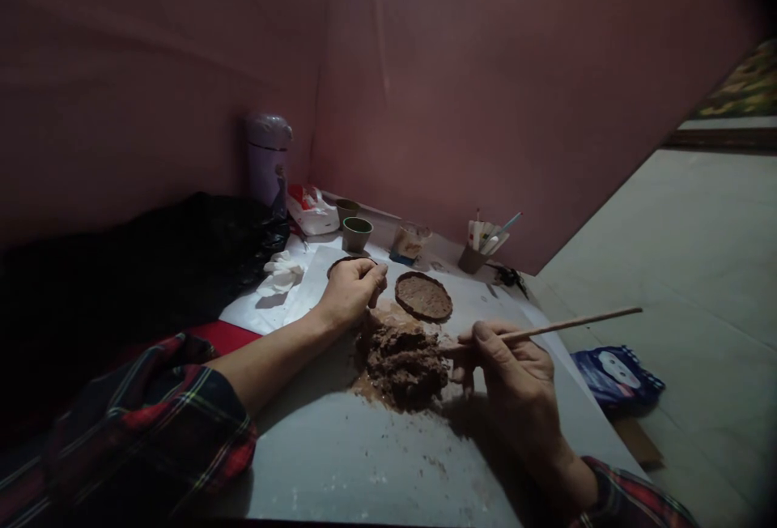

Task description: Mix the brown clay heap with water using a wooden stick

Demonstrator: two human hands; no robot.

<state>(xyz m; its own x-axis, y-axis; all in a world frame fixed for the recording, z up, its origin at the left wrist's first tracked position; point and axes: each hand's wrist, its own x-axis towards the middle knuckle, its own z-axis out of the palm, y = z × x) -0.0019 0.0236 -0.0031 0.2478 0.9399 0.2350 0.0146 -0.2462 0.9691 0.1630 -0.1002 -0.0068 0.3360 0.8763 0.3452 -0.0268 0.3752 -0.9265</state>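
A wet, crumbly brown clay-like mass (405,366) is heaped on the white table. My right hand (515,378) grips a thin wooden stick (571,324) like a pen; its lower end touches or lies just beside the right side of the heap. Above the heap's far left side, my left hand (355,291) is closed with curled fingers, and what they hold, if anything, is hidden. Behind that hand shows the rim of a round brown piece (340,262), mostly covered. A flat brown disc with a raised rim (423,297) lies between my hands, beyond the heap.
Along the back stand a green-rimmed cup (357,234), a stained clear container (410,243) and a cup of tools (473,259). A purple flask (268,159), crumpled white gloves (282,273) and black plastic (182,261) are at left. A blue packet (619,378) lies beyond the right edge.
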